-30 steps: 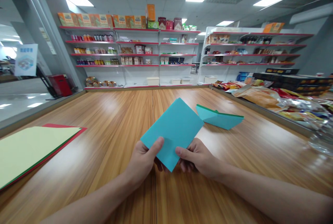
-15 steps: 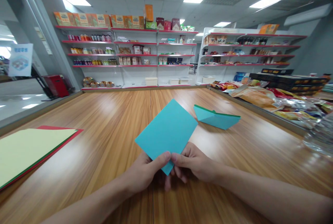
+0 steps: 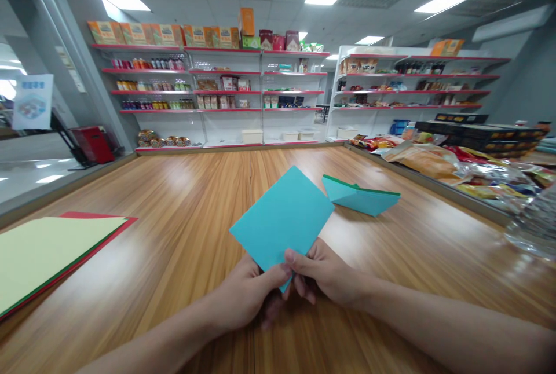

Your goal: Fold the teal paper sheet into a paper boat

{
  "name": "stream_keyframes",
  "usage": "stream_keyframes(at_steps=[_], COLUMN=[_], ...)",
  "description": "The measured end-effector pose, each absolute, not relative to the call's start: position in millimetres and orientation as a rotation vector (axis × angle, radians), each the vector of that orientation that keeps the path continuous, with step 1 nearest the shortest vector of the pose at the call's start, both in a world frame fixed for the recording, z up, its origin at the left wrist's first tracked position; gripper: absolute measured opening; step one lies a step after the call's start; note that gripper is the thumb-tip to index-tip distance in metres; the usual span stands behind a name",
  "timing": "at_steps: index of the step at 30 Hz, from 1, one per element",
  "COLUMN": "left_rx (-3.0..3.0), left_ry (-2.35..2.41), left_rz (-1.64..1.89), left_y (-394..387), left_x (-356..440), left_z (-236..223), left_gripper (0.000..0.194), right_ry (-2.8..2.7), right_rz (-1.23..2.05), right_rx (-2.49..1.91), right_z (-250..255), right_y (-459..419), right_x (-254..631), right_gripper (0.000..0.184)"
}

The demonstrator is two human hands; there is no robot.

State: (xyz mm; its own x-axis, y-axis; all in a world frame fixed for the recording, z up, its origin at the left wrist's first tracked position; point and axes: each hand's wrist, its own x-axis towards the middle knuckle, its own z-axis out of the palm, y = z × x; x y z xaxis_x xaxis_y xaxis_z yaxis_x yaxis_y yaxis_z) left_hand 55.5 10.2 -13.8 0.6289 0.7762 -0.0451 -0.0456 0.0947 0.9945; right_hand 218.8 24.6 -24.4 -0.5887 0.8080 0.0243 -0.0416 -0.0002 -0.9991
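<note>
A flat turquoise sheet of paper, turned on its corner, is held up over the wooden table between both hands. My left hand pinches its lower corner, thumb on the face and fingers behind. Beside it my right hand grips the lower right edge, its thumb lying across the paper close to the left thumb. The fingers behind the sheet are partly hidden. A folded paper boat, turquoise with a green edge, stands on the table to the right, apart from my hands.
A stack of paper sheets, pale yellow over green and red, lies at the left. Bagged snacks and black boxes fill the ledge along the right, near a clear plastic bottle. Stocked shelves line the far side.
The turquoise paper has shifted slightly to the right. My left thumb has slid lower toward the bottom corner, and the right thumb now sits above it.
</note>
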Motion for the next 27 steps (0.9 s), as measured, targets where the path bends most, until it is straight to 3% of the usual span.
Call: stream_keyframes(at_steps=[6, 14, 19, 23, 27], left_rx=[1.278, 1.270, 1.214, 1.222, 1.249], left_ry=[0.592, 0.703, 0.729, 0.670, 0.655], left_rz=[0.718, 0.784, 0.893, 0.838, 0.724], left_y=[6, 10, 13, 11, 9], left_x=[57, 49, 51, 53, 55], left_z=[-6, -14, -22, -19, -17], left_gripper=[0.041, 0.043, 0.050, 0.052, 0.052], right_ry=[-1.447, -1.362, -1.197, -1.525, -1.585], right_rz=[1.500, 1.149, 1.405, 1.662, 1.672], right_rx=[-0.856, -0.944, -0.821, -0.787, -0.715], right_z=[-25, -23, -23, -22, -23], right_y=[35, 76, 57, 31, 23], right_x=[226, 255, 237, 218, 212], right_gripper=[0.047, 0.054, 0.055, 0.062, 0.061])
